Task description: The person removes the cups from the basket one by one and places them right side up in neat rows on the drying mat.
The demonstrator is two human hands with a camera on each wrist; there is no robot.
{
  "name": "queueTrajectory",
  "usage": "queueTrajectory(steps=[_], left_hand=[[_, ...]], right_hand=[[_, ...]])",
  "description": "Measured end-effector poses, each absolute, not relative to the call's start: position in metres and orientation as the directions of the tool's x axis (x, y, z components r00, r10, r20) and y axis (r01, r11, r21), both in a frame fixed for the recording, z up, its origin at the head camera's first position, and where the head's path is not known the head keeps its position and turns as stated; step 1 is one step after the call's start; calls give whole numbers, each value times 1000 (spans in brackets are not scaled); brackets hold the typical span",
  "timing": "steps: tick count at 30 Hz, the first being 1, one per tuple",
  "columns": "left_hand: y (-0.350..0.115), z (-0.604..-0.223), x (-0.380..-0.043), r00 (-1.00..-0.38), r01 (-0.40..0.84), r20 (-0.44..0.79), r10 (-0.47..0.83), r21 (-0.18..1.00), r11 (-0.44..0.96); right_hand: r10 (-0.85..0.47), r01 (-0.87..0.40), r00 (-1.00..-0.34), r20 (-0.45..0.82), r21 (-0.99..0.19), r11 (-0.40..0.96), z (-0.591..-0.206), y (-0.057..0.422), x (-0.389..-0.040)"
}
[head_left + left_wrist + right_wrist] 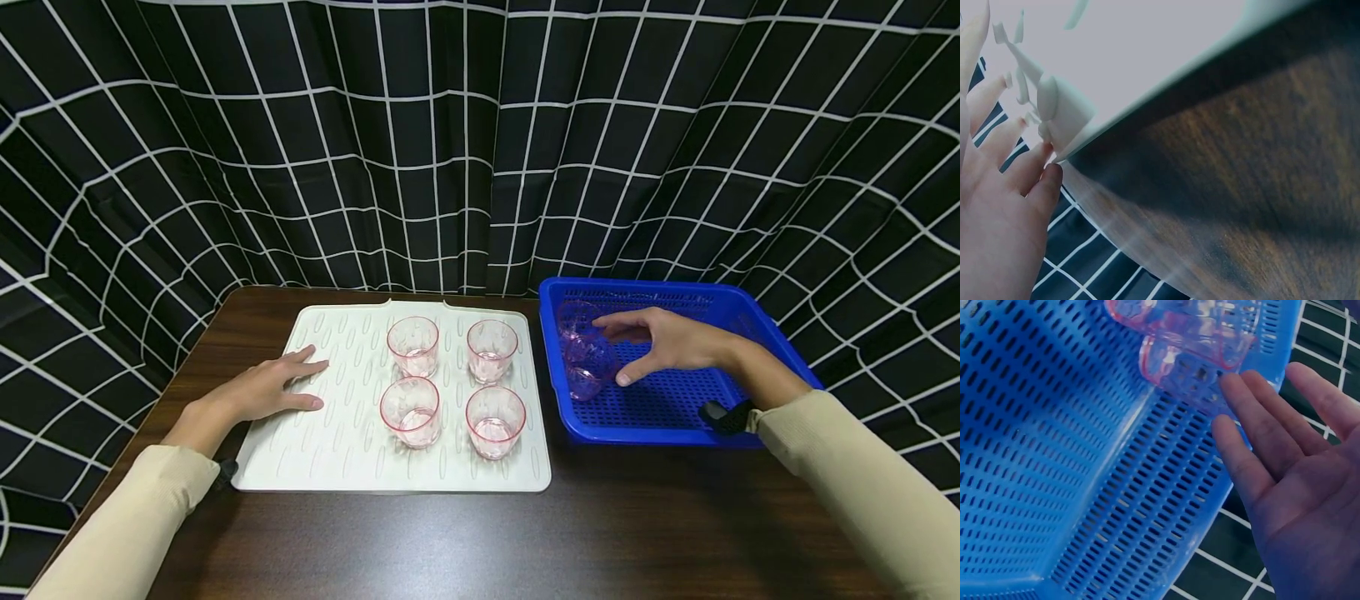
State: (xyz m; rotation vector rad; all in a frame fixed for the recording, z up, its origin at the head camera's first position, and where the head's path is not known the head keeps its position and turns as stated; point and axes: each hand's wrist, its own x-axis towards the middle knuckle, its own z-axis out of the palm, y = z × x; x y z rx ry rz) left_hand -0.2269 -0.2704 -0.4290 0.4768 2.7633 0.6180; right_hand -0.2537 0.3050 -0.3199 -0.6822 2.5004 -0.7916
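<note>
My left hand [258, 390] rests on the left part of a white draining mat [315, 450], fingers spread. In the left wrist view its fingertips lie by the mat's raised edge. Several clear pink-rimmed glasses stand upright on the right half of the mat, among them a front glass [495, 427] and a back glass [413, 350]. At the right, my right hand [667, 337] hovers over a blue plastic basket [675, 433], thumb and fingers apart with nothing between them. Pink-tinted glasses [585, 379] lie on their sides in the basket's left part, close to those fingertips.
A dark brown wooden table [420, 542] carries the mat and the basket side by side, a narrow strip of wood between them. Behind and around it hangs a black curtain [450, 150] with a white grid.
</note>
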Motion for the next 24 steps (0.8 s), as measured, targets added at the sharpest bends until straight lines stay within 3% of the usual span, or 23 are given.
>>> queueTrajectory(steps=[24], left_hand=[[-269,-429,-227,-912,249,-185,365,459,853]], right_hand=[[-624,-375,-726,-291,-593,713,-330,291,-261]])
